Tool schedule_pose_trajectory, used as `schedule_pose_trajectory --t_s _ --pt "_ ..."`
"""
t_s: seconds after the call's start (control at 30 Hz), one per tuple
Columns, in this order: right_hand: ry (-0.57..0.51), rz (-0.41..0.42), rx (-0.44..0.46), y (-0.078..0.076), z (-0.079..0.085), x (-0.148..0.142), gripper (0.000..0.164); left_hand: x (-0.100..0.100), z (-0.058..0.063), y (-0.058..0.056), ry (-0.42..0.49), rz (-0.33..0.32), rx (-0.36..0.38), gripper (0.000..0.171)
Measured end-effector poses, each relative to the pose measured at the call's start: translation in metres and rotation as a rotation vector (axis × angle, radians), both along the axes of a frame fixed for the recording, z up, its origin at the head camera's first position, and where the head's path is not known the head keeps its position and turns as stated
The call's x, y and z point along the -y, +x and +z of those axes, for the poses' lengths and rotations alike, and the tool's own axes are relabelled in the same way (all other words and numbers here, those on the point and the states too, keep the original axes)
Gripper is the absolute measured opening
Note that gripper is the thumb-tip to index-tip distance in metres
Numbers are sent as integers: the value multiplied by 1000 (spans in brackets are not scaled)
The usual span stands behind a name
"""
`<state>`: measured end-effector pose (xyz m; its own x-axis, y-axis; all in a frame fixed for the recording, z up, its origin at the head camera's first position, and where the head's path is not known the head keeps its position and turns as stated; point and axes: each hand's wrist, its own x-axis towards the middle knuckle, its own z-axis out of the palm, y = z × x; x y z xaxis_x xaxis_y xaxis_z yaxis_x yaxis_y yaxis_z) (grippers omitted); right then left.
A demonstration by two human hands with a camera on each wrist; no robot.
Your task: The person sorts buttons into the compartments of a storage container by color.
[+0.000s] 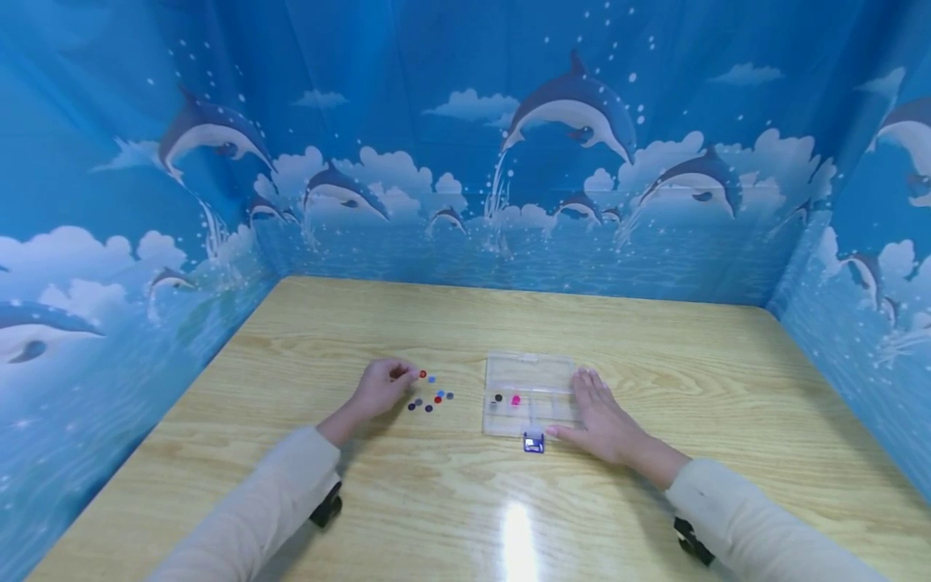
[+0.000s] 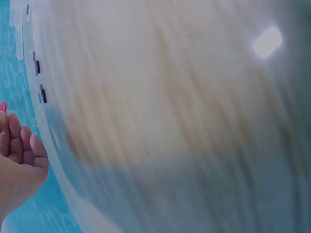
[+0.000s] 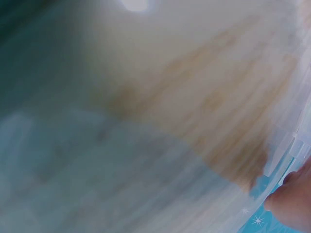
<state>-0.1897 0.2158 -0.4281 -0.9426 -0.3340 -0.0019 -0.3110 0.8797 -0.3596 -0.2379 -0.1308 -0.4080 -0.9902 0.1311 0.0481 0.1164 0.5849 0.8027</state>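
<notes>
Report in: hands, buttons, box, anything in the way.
Left hand pinches red button. Right hand rests against clear box. Dark button and pink piece inside. Possible obstruction: loose buttons between hands.

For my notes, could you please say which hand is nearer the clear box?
Right. The right hand is at the right edge of the clear box; the left hand is left of it, by loose buttons.

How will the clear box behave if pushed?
The clear box should slide rather than tip: it lies low and flat on the table. Its thin, see-through walls suggest stiff, light plastic that might crack under force. The small pink piece and dark piece inside may shift.
</notes>
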Motion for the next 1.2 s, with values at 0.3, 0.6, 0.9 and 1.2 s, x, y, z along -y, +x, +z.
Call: schedule_pose_trajectory --t_s 0.3,0.6,0.9,1.2 --pt "-1 1 -2 0 0 0 98 -10 0 1 61 24 27 17" --pt "6 8 -20 1 0 0 98 -18 -3 -1 117 89 40 18" --pt "10 8 -21 1 1 1 98 -28 -4 -1 157 103 44 19" --pt "12 8 -17 1 0 0 99 -40 -4 1 193 96 -6 17"
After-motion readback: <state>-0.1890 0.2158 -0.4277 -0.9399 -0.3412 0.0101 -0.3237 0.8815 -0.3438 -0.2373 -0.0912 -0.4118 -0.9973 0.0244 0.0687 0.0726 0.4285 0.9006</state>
